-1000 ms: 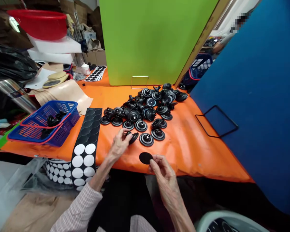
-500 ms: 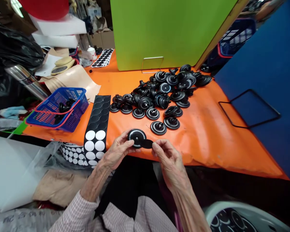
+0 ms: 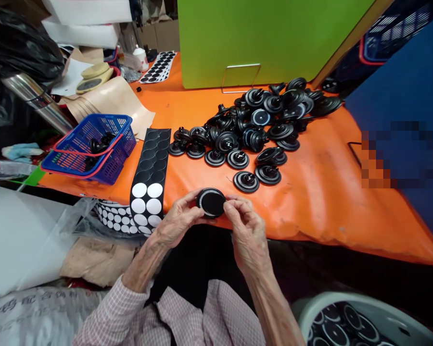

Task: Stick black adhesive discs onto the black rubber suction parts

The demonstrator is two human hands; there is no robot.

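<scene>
Near the front edge of the orange table, my left hand [image 3: 180,218] grips a round black disc part [image 3: 211,202] by its left side, thumb on the rim. My right hand [image 3: 243,221] pinches a thin black round sticker at the disc's right side; the sticker lies over the disc's middle, inside a pale ring. Left of my hands, a sticker strip [image 3: 151,158] hangs over the table edge, with bare black circles above and white dots below. Beyond my hands is a pile of black disc parts [image 3: 227,142] with short stems.
A blue basket [image 3: 119,163] with a red handle holds black parts at the left. Behind it are a steel flask [image 3: 39,103] and brown paper [image 3: 111,103]. A green board [image 3: 267,38] stands at the back, a blue panel at the right. A pale tub [image 3: 306,312] holds discs below.
The sticker in my right hand has moved left, from overlapping the disc's edge to covering its middle. The camera view has shifted, so the table's contents appear displaced.
</scene>
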